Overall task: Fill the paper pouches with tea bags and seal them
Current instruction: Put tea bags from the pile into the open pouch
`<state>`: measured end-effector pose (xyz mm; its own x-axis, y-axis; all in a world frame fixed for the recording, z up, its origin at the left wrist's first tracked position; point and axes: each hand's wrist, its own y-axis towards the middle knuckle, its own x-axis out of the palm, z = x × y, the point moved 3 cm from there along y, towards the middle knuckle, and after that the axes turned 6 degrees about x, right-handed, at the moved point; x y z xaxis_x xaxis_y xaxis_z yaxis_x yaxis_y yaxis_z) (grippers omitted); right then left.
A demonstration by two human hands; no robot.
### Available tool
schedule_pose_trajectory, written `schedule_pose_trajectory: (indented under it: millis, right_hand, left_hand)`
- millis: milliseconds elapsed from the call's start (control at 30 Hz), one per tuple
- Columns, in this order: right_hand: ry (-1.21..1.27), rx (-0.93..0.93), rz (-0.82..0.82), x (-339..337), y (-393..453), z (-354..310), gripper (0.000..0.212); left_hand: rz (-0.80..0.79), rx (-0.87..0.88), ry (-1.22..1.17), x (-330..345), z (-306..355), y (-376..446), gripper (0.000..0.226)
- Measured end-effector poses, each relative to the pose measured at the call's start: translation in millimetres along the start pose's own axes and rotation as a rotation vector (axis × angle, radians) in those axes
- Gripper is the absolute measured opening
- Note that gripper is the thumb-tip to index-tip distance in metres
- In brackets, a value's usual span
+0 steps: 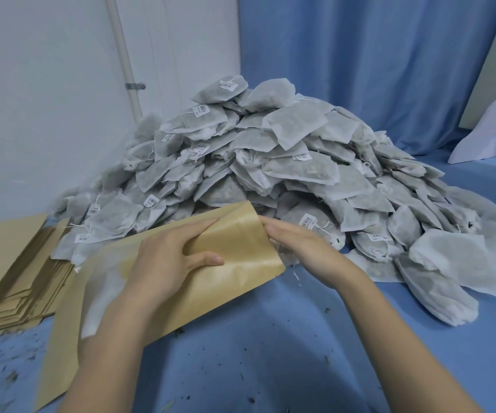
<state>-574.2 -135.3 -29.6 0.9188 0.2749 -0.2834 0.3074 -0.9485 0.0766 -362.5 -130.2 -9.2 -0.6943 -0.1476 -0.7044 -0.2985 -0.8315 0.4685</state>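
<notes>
Barcode tags (308,219), print illegible.

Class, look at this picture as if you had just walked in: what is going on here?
A person is packing tea bags into paper pouches. The left hand grips one brown pouch near its open end, while the right hand rests at its mouth, fingers on the edge. A big heap of tea bags lies behind on the blue table, and a stack of empty pouches waits on the left.

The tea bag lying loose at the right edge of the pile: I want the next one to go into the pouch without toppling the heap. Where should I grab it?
Probably pinch the tea bag by its flat sealed edge, coming from the right with the right hand. It lies at the pile's rim, nothing resting on it.
</notes>
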Motion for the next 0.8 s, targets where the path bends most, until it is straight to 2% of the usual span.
schedule_pose_trajectory:
  millis: [67, 167, 233, 300, 333, 400, 467, 533, 600, 700, 800]
  right_hand:
    - [0.016, 0.053, -0.101, 3, 1, 1, 0.034]
    - [0.054, 0.048, -0.139, 1, -1, 2, 0.039]
    - [0.016, 0.029, 0.022, -5, -2, 1, 0.035]
    - [-0.110, 0.009, 0.366, -19, -1, 5, 0.019]
    - [-0.233, 0.038, 0.480, -23, 0, 9, 0.015]
    - [-0.374, 0.171, 0.496, -24, 1, 19, 0.032]
    - [-0.321, 0.304, 0.416, -19, 2, 26, 0.053]
    - [-0.332, 0.363, 0.386, -13, 4, 27, 0.078]
    - [-0.406, 0.404, 0.377, -9, 6, 32, 0.090]
    - [-0.412, 0.413, 0.365, -8, 6, 37, 0.074]
    - [-0.192, 0.348, 0.511, -21, 5, 31, 0.048]
  left_hand:
    - [0.005, 0.000, -0.011, -2, -1, -1, 0.058]
    - [0.001, -0.005, -0.025, -4, -2, -1, 0.058]
    - [-0.002, -0.013, -0.039, -6, -1, -1, 0.058]
    - [0.016, -0.020, -0.066, -9, -1, 0, 0.058]
    - [0.026, -0.019, -0.076, -11, 0, 0, 0.057]
    - [0.033, -0.010, -0.082, -13, 1, 0, 0.058]
    - [0.032, -0.002, -0.084, -13, 1, 0, 0.058]
    - [0.033, 0.003, -0.085, -13, 1, -1, 0.058]
    - [0.024, 0.009, -0.081, -13, 0, -1, 0.058]
    - [-0.002, 0.020, -0.085, -11, -1, -1, 0.058]
    - [-0.008, 0.018, -0.090, -10, -3, -1, 0.058]
